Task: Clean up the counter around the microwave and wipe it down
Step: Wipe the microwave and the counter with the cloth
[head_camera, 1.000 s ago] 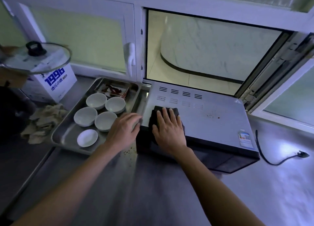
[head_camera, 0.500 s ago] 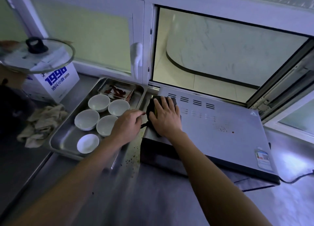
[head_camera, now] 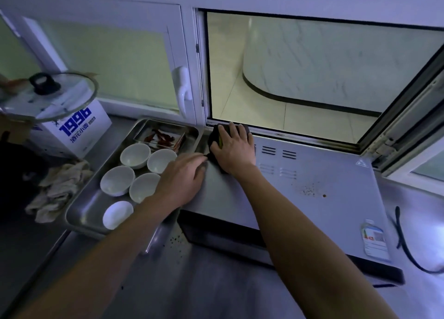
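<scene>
The grey microwave [head_camera: 319,198] stands on the steel counter [head_camera: 204,282] under the open window. My right hand [head_camera: 234,148] lies flat with straight fingers on a dark cloth [head_camera: 213,138], pressing it onto the microwave's back left corner by the window sill. My left hand [head_camera: 182,179] rests on the microwave's left top edge, fingers relaxed, holding nothing. Brown specks mark the microwave top [head_camera: 310,190] and the counter [head_camera: 176,240] in front of its left corner.
A steel tray [head_camera: 81,213] left of the microwave holds several white bowls and a small dish of red scraps [head_camera: 159,135]. A crumpled rag [head_camera: 57,189], a white box [head_camera: 79,131] and a glass lid [head_camera: 48,95] sit further left. A black cord [head_camera: 406,242] lies right.
My right hand has slid the dark cloth from the microwave's front left area back to its rear left corner. My left hand followed along the left edge. The view moved closer.
</scene>
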Tool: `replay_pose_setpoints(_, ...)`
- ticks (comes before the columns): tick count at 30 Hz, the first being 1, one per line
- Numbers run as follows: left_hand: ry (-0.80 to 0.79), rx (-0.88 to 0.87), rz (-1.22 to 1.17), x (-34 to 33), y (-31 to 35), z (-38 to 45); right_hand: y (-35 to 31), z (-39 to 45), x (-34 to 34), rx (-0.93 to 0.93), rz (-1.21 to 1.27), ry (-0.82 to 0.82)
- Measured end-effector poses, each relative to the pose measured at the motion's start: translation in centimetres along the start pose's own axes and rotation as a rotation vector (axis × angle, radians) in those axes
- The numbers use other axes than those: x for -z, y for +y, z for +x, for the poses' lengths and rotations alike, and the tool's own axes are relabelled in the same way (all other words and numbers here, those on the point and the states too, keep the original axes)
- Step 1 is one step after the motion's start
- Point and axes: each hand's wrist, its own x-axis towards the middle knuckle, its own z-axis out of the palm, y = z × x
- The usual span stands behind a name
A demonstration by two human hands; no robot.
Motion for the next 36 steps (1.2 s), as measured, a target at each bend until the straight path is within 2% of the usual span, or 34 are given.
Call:
replay_pose_setpoints(7,0.002,-0.133,0.078,-1.8,6.1,2.0,8.0,-3.3,2.8,-0.091,-0.043,0.034)
replay_pose_setpoints(15,-0.101,-0.273,0.067,-5.6,15.1,3.6,18.7,-8.6,7.6,-0.227,-0.071,0.074)
replay_pose_setpoints(20,-0.151,-0.303,0.098,-7.0,17.9,3.5,23.0,-11.0,9.5,-0.283,-0.091,0.081)
replay_pose_setpoints(27,-0.164,-0.322,0.11,-6.9,17.3,2.9,23.8,-15.2,10.9,-0.31,-0.072,0.062)
replay_pose_setpoints(36,-0.115,-0.378,0.09,-5.4,11.6,2.3,16.9,-17.6,8.5,-0.346,-0.126,0.085)
